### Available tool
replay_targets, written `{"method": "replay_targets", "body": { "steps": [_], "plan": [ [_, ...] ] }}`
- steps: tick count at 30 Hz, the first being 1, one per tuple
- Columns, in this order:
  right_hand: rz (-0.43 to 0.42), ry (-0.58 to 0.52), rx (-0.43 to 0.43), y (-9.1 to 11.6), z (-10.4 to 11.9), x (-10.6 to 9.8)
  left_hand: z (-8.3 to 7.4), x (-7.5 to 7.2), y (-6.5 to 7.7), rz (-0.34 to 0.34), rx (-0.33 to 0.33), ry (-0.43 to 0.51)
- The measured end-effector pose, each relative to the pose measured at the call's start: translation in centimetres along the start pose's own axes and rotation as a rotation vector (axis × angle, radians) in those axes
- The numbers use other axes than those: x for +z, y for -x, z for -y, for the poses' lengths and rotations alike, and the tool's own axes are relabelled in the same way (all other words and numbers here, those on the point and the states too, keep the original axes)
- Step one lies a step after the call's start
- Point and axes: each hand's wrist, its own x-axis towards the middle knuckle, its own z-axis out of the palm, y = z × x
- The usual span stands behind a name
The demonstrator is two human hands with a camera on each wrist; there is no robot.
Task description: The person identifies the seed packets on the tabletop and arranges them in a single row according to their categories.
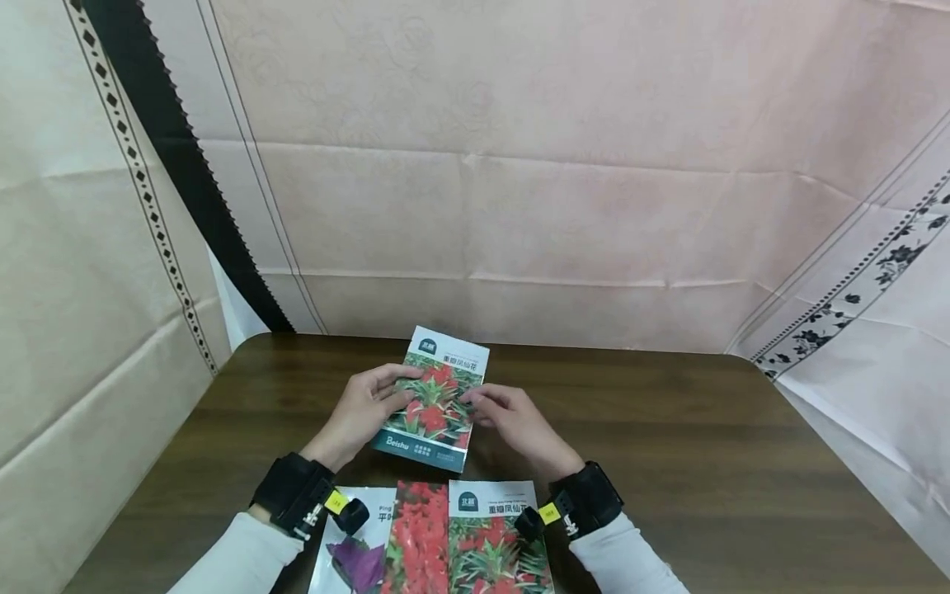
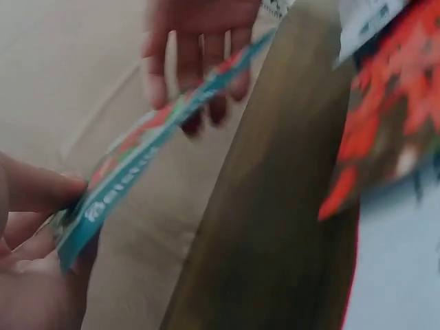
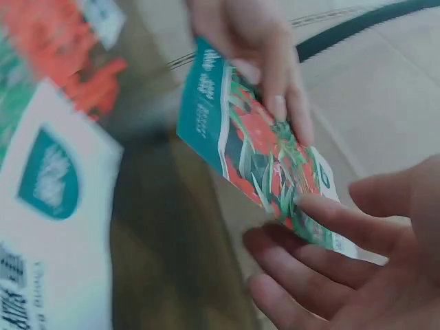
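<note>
A flat seed packet [image 1: 438,404], printed with red flowers, green leaves and a teal bottom band, is held up over the table, tilted. My left hand [image 1: 364,408] pinches it along its left edge, thumb on the front and fingers partly behind. At the opposite edge is my right hand [image 1: 515,421], its fingertips right by the print. The right wrist view shows that hand's fingers [image 3: 364,254] loosely spread, one overlapping the packet's front and others beneath its edge, the thumb apart. In the left wrist view the packet [image 2: 148,141] appears nearly edge-on and blurred.
Near me on the brown wooden table [image 1: 631,429] lie more packets side by side: one white with a purple flower [image 1: 359,561], one covered in red blooms [image 1: 417,536], and one matching the held packet [image 1: 493,549]. Pale patterned cloth [image 1: 519,206] hangs behind the table and at both sides.
</note>
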Motion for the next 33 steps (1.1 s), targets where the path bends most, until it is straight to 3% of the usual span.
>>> {"method": "replay_targets", "body": {
  "steps": [2,6,9,11,16,19,22,25,33],
  "plan": [
    [-0.041,-0.049,-0.005,0.4,0.5,-0.5,-0.3,0.4,0.4,-0.023,0.042,-0.027],
    [-0.097,0.049,-0.005,1.8,1.3,-1.3,-0.8,1.2,1.8,-0.075,0.204,-0.198],
    [-0.058,0.183,0.01,3.3,1.8,-1.9,-1.3,2.0,3.0,-0.016,0.286,-0.295],
    [-0.004,0.272,0.029,4.3,2.0,-2.4,-1.7,2.6,3.9,0.077,0.302,-0.328],
    [0.176,0.384,0.132,7.6,2.0,-4.2,-2.9,4.9,6.2,0.417,0.232,-0.333],
    [0.269,0.377,0.171,9.8,1.4,-4.8,-3.3,6.5,7.5,0.549,0.202,-0.358],
    [0.321,0.351,0.178,11.3,0.5,-5.0,-3.1,7.9,8.3,0.591,0.175,-0.402],
    [0.335,0.327,0.166,11.8,-0.4,-4.9,-2.5,8.8,8.8,0.578,0.149,-0.434],
    [0.366,0.307,0.156,11.2,-1.1,-4.6,-1.3,8.9,9.2,0.573,0.078,-0.375]
  ]
}}
